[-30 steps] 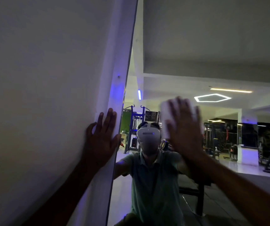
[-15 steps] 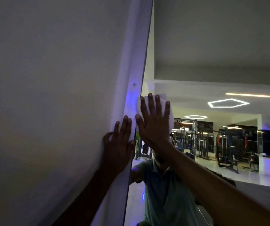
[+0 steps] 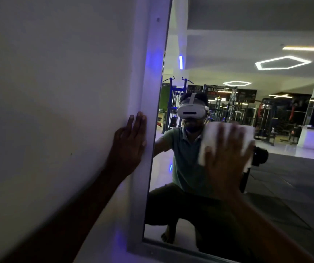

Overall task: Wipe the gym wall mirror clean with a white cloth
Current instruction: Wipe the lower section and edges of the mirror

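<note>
The wall mirror (image 3: 277, 186) fills the right side of the view, set in a pale frame (image 3: 148, 103). My right hand (image 3: 226, 158) lies flat with spread fingers, pressing a white cloth (image 3: 211, 133) against the glass at mid height. The cloth shows above and on both sides of the fingers. My left hand (image 3: 131, 143) rests flat with straight fingers on the white wall at the frame's left edge. The glass reflects a crouching person wearing a white headset.
A plain white wall (image 3: 53, 111) takes up the left half. The mirror's bottom frame edge (image 3: 171, 247) runs low across the view. Gym machines, a dark floor and hexagonal ceiling lights appear only as reflections.
My right hand with the cloth has swept from the mirror's left edge rightward and lower on the glass. The view has dropped, showing the bottom frame. My left hand stays on the wall.
</note>
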